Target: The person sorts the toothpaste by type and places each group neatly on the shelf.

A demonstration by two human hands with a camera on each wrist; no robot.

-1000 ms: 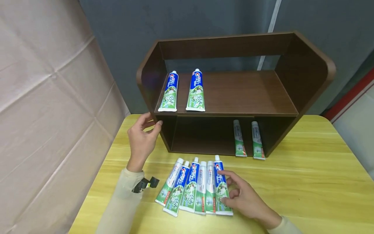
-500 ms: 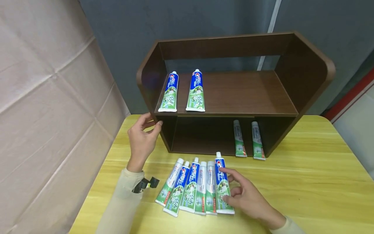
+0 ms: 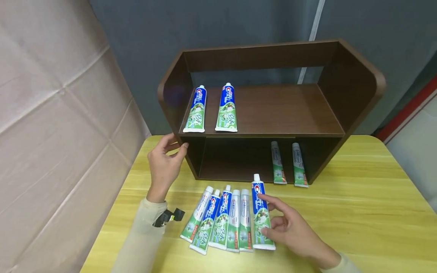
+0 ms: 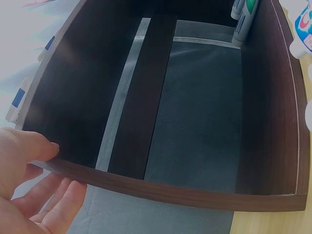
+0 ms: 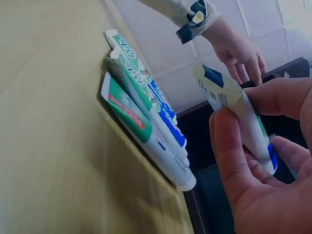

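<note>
My right hand [image 3: 295, 229] pinches a blue-and-green Crest toothpaste tube [image 3: 259, 204] between thumb and fingers, cap pointing away. In the right wrist view this held tube [image 5: 251, 129] is up off the table. To its left several toothpaste tubes [image 3: 223, 218] lie side by side, some blue-and-green, others white-and-green. With thumb inside and fingers outside, my left hand [image 3: 165, 163] grips the left side panel of a dark brown shelf [image 3: 283, 110]; the left wrist view shows this grip on the panel's edge [image 4: 161, 191].
Two blue-and-green tubes [image 3: 227, 110] lie on the upper board at its left. In the lower compartment, two white-and-green tubes [image 3: 298, 167] lie at the right. The shelf stands on a yellow wooden table [image 3: 368, 212], with a pale wall covering [image 3: 68, 132] at the left.
My right hand has lifted the Crest tube and drawn it slightly forward and right, apart from the row. The left hand keeps its hold on the shelf panel.
</note>
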